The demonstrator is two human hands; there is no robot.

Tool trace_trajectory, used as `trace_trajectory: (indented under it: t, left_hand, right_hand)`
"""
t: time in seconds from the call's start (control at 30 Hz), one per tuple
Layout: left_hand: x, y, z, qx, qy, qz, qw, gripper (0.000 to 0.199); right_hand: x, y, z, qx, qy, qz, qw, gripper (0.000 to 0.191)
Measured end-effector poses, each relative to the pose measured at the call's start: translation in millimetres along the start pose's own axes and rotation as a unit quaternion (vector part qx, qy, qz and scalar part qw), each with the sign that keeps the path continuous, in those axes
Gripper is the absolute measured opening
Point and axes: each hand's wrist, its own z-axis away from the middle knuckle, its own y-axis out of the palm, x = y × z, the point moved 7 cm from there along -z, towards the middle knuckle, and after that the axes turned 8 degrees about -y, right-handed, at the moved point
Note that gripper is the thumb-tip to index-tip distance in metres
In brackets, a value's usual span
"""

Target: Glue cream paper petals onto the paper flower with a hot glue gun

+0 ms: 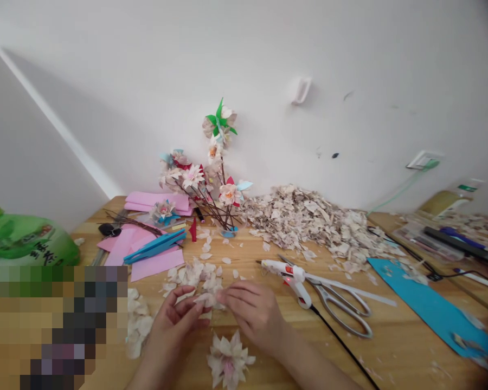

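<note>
Low over the wooden table, my left hand (179, 317) pinches a pale, papery petal (205, 299) between thumb and fingers. My right hand (254, 311) meets it from the other side, its fingertips closed at the petal's right end. Just beyond both hands lies a loose cluster of similar petals (193, 273). A whitish flower with pointed petals and a pink centre (230, 360) rests on the table below my hands. To the right are a white hot glue gun (287, 273) with a red light and metal scissors (337, 303).
Flowers on thin stems (228, 195) stand in a small holder near the wall. A large petal heap (305, 216) spreads behind. Pink paper (158, 265) and blue folded strips (156, 246) lie left; a blue sheet (427, 303) lies right. A green bottle (32, 238) stands far left.
</note>
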Motion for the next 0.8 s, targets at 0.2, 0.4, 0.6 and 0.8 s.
trace_trajectory:
  t: [0.2, 0.4, 0.6, 0.8]
  left_hand:
    - [-2, 4.9, 4, 0.011, 0.043, -0.009, 0.999, 0.044]
    - [6, 6.8, 6, 0.020, 0.033, -0.015, 0.999, 0.041]
    - [2, 8.3, 4, 0.019, 0.017, -0.019, 0.999, 0.051]
    - [14, 8.9, 2, 0.052, -0.045, 0.021, 0.997, 0.054]
  right_hand:
    - [-40, 16, 18, -0.087, 0.350, -0.335, 0.870, 0.032]
    - [-42, 42, 14, -0.140, 0.405, -0.462, 0.776, 0.039]
    - [-43, 49, 17, -0.136, 0.434, -0.482, 0.749, 0.049]
    - [-42, 57, 18, -0.128, 0.432, -0.521, 0.725, 0.051]
